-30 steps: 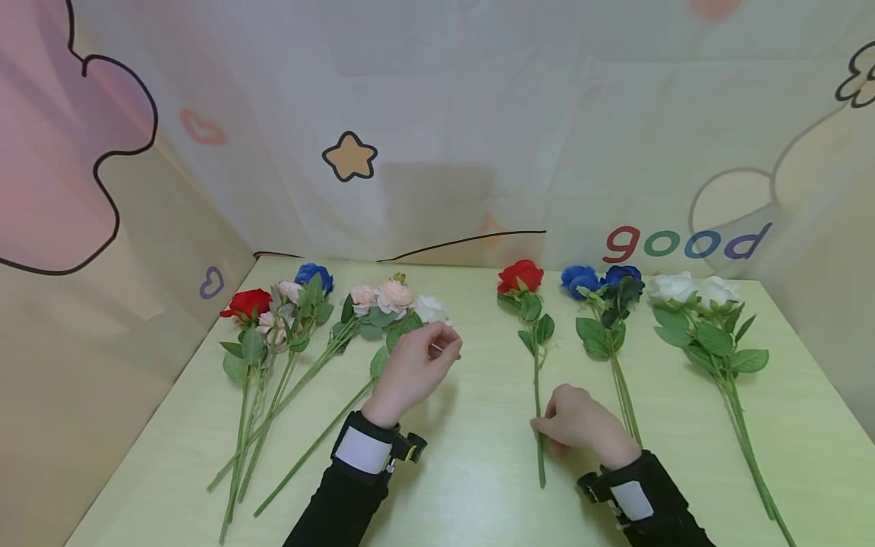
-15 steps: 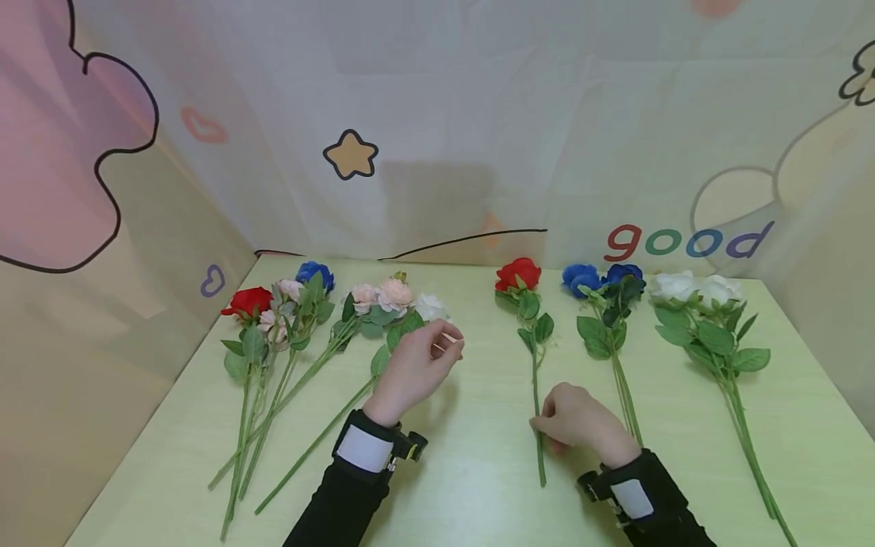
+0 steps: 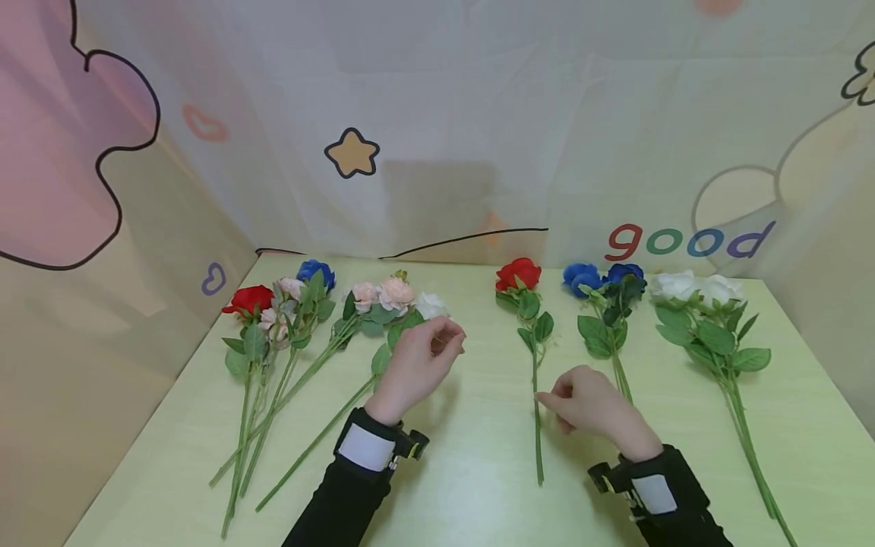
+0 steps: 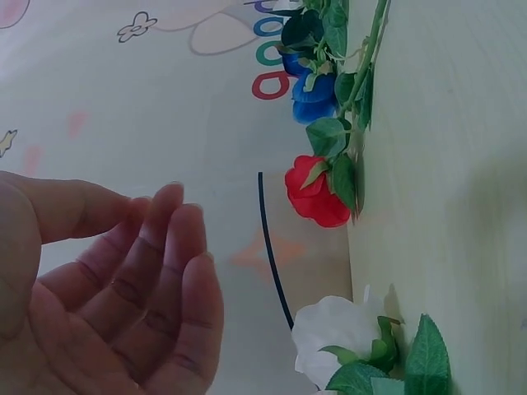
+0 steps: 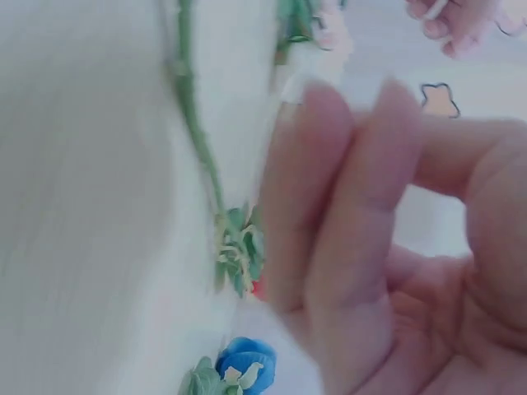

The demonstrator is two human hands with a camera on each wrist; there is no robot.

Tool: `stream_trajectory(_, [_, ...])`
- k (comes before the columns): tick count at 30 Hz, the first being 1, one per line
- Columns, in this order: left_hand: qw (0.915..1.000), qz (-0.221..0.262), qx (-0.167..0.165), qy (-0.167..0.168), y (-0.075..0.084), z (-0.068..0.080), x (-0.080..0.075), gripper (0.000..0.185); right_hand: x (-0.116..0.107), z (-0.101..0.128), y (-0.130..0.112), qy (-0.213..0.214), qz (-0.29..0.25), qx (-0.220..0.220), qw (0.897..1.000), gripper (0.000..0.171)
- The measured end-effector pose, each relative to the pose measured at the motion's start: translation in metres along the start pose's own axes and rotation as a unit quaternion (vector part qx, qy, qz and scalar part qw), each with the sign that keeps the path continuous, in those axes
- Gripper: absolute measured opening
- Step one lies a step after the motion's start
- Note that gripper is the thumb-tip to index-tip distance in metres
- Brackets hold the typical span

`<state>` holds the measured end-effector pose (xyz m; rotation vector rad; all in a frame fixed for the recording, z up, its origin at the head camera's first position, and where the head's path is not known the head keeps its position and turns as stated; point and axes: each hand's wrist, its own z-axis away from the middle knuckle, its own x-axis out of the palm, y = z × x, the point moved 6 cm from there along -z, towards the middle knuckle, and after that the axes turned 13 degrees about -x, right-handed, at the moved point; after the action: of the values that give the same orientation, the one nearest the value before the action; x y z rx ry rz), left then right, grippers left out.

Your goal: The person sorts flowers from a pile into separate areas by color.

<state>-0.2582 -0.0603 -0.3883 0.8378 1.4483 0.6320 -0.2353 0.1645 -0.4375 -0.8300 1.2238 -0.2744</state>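
While two black sleeves [image 3: 338, 501] extend in from the near edge, each meeting a dark wristband [image 3: 369, 448] with a white patch, the bare hands lie beyond them, over the pale green surface [image 3: 472, 471]. Nearer is the right hand [image 3: 593, 404], its fingers loosely bent and gripping nothing. In the head view its fingertips are at the stem of a single red rose [image 3: 529, 306]; the right wrist view shows stem and fingers apart. That rose lies lengthwise, stem end toward the person, bloom at the far side.

Slightly farther off, the left hand [image 3: 418, 365] is likewise relaxed and empty, the other fingers gently curved; whether thumb and index finger actually touch is hard to tell. It covers part of a white rose [image 3: 431, 306], whose bloom shows just past the fingers.

Left of that hand, crossed green stems [image 3: 240, 454] run back to a red bloom [image 3: 249, 301], pale pink flowers [image 3: 396, 295] in two clusters and a blue bloom [image 3: 316, 275]. On the other side, two blue roses [image 3: 618, 298] have stems passing behind the right hand, and two white roses [image 3: 714, 338] lie farther right.

Behind everything hangs a pale backdrop [image 3: 444, 91] with a yellow star [image 3: 352, 153] and the word "good" [image 3: 692, 245] in coloured letters.
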Motion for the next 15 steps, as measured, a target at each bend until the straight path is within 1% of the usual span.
stream_trajectory(3, [0.9998, 0.006, 0.011, 0.013, 0.003, 0.001, -0.002, 0.012, -0.009, -0.002, -0.005, 0.043, -0.036, -0.047, 0.997, 0.022])
stream_trajectory(5, [0.9997, 0.005, 0.014, 0.019, 0.004, 0.001, -0.002, 0.012, -0.011, -0.003, -0.007, 0.060, -0.067, -0.071, 0.993, 0.020])
stream_trajectory(10, [0.9994, -0.012, 0.016, 0.030, 0.004, 0.001, -0.002, 0.012, -0.010, -0.005, -0.013, 0.087, -0.119, -0.098, 0.984, 0.019])
stream_trajectory(15, [0.9985, -0.033, 0.015, 0.042, 0.004, 0.004, -0.005, 0.012, -0.009, -0.006, -0.019, 0.105, -0.166, -0.098, 0.976, 0.023])
